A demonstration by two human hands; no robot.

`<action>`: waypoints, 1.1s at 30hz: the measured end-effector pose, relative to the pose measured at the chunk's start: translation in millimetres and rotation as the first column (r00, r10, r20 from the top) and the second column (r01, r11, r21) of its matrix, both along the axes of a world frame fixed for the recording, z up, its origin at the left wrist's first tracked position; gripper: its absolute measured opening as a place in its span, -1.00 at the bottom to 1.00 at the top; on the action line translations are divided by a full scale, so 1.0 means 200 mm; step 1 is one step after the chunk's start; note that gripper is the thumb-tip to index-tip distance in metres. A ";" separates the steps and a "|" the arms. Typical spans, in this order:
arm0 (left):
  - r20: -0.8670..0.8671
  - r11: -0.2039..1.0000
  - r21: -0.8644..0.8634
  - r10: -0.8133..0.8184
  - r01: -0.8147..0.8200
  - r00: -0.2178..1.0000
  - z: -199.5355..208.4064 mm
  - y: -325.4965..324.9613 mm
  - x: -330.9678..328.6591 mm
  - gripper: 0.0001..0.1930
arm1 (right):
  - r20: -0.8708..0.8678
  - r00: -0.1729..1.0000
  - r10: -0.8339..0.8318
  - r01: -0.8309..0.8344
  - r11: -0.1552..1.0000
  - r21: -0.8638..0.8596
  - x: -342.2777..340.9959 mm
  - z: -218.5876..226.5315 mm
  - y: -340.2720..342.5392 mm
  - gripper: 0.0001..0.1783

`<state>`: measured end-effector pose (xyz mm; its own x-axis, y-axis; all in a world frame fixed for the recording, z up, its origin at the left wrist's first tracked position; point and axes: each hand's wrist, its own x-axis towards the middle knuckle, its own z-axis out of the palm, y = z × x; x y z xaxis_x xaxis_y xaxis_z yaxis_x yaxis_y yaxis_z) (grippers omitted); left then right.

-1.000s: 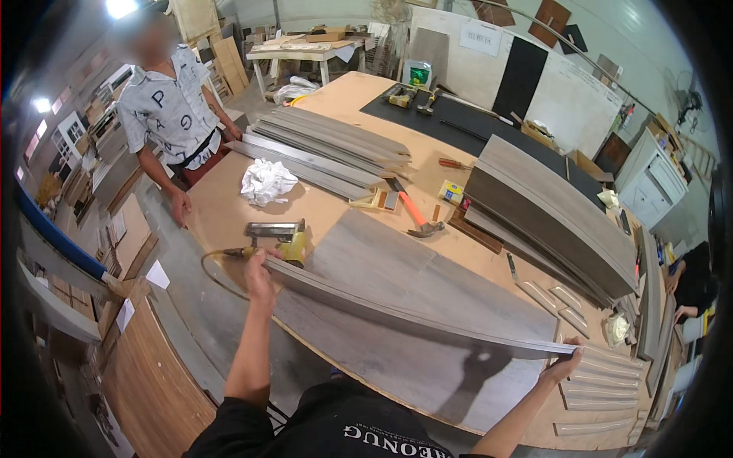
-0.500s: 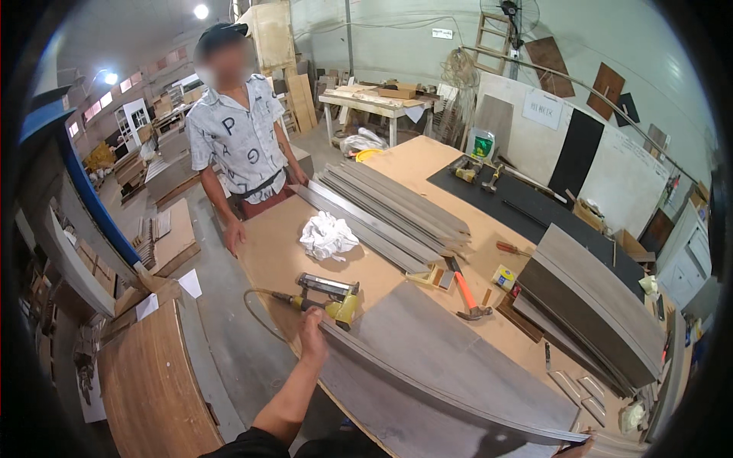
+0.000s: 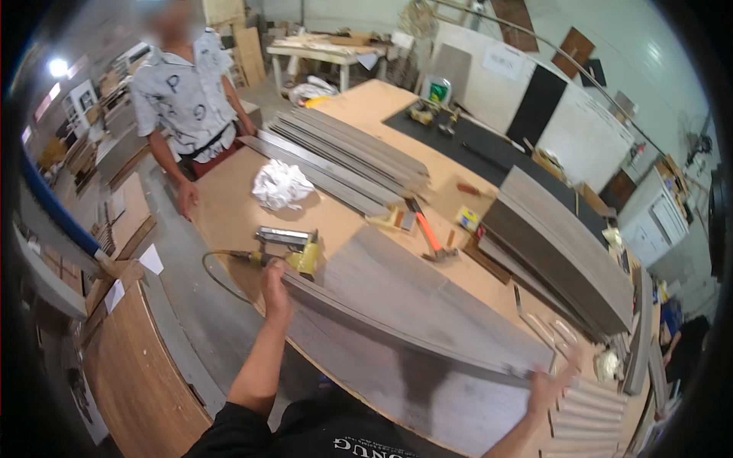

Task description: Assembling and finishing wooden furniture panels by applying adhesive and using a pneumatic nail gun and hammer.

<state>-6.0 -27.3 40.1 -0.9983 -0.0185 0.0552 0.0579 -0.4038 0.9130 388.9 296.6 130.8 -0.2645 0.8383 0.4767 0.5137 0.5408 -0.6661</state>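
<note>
You've got your left hand (image 3: 275, 288) and right hand (image 3: 551, 385) gripping opposite ends of that long grey wood-grain strip (image 3: 397, 336) on edge over the plywood desk (image 3: 229, 217), and I'd guess it could flex, slip and knock the yellow nail gun (image 3: 294, 248).

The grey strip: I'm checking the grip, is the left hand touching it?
Touching. The head view shows the left hand closed over the near end of the long grey strip.

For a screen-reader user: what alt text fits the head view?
A person's left hand and right hand grip the two ends of a long grey strip over a grey panel on a workbench. Beside the left hand lies a yellow nail gun.
</note>
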 end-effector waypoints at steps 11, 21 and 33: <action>-0.161 0.189 -0.981 -0.929 0.051 0.334 0.48 0.69 -0.56 -0.72 | 0.677 0.448 0.584 -0.501 0.791 -0.351 -0.80 0.17 -0.49 -0.72; 0.093 0.000 -0.821 -0.987 -0.571 -0.133 -0.01 1.52 -0.43 -0.75 | 0.685 0.370 0.628 -0.484 0.759 -0.435 -0.79 0.11 -0.55 -0.75; -0.096 0.108 -0.994 -0.922 0.011 0.375 1.15 -0.12 -0.21 -0.81 | 0.671 0.514 0.534 -0.619 0.772 -0.141 -0.83 0.12 -0.45 -0.52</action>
